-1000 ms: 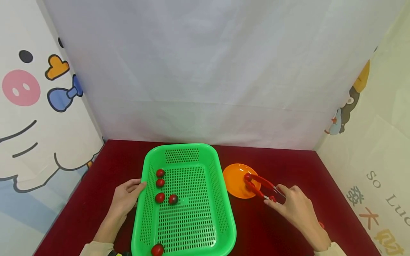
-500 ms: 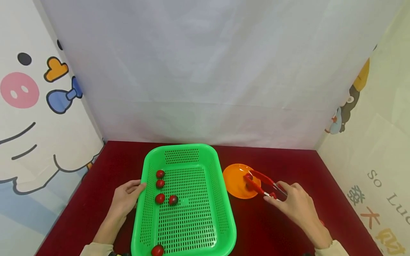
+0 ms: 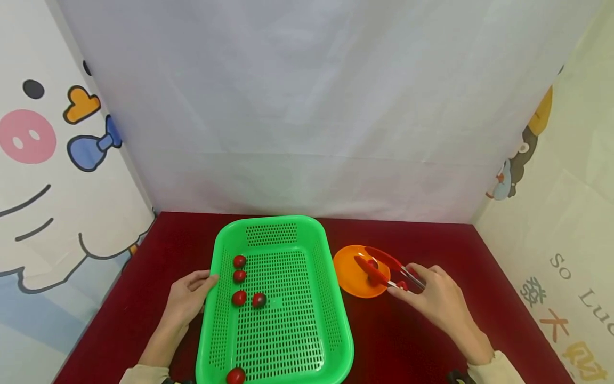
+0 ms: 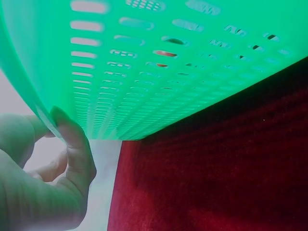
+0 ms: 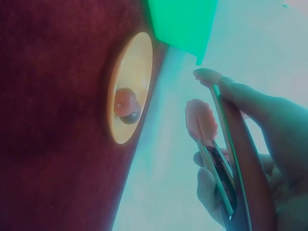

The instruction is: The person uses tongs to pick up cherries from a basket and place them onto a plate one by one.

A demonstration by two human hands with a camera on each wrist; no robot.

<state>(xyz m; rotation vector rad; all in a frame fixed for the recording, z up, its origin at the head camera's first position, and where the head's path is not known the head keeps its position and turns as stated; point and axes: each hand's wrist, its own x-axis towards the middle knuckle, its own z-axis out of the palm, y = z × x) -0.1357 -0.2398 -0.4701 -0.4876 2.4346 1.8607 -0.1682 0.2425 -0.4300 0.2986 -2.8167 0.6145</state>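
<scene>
My left hand grips the left rim of a green perforated basket, thumb over the edge and fingers curled beneath, as the left wrist view shows. Inside the basket lie several small round red fruits; one has a dark side. To its right, my right hand holds red-and-metal tongs with their tips apart and nothing between them. In the head view the tongs overlap an orange plate. On that plate, the right wrist view shows a reddish fruit and a darker one touching.
A dark red cloth covers the tabletop. Pale hanging cloth closes off the back, and printed cartoon panels stand at the sides. The plate sits close beside the basket's right wall.
My right hand has moved slightly left and forward. The tongs' tips, earlier close around a fruit on the plate, have spread and moved past it. My left hand keeps its hold.
</scene>
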